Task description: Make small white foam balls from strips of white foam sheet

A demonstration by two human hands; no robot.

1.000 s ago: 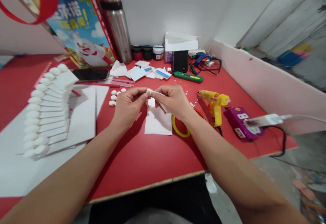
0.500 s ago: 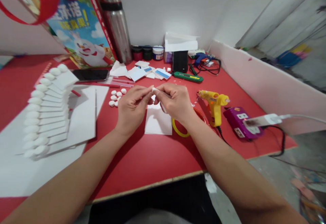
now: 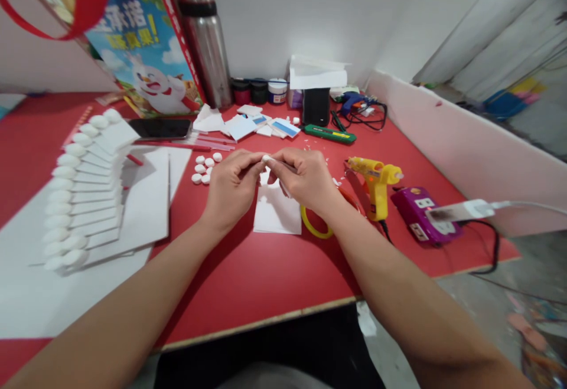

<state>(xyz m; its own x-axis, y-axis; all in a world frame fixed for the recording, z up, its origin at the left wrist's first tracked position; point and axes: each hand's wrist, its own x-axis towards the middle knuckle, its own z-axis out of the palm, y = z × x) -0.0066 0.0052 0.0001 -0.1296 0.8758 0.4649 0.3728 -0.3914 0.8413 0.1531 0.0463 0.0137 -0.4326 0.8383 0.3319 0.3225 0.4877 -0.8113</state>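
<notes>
My left hand (image 3: pixel 233 191) and my right hand (image 3: pixel 306 181) meet above the middle of the red table (image 3: pixel 248 277). Both pinch a small white rounded piece (image 3: pixel 266 158) between thumbs and forefingers. Something thin and greyish lies under the right fingers; its kind is hidden. Below the hands is a white sheet of card (image 3: pixel 277 212) with small scraps on it. Just left of my left hand, several white rounded pieces (image 3: pixel 200 169) sit in a cluster. Farther left, a curved stepped white model (image 3: pixel 95 203) carries a row of similar pieces along its outer edge.
Right of my hands are yellow-handled scissors (image 3: pixel 316 228), a yellow glue gun (image 3: pixel 376 179) and a purple power socket (image 3: pixel 423 215). At the back stand a steel flask (image 3: pixel 208 52), paint jars (image 3: pixel 258 91) and a green cutter (image 3: pixel 330 134). A phone (image 3: pixel 160 128) lies behind the model.
The view has shifted slightly, so things sit a little farther right. The fingertips have turned a little, and more of the white piece shows between them. Both hands keep their pinch.
</notes>
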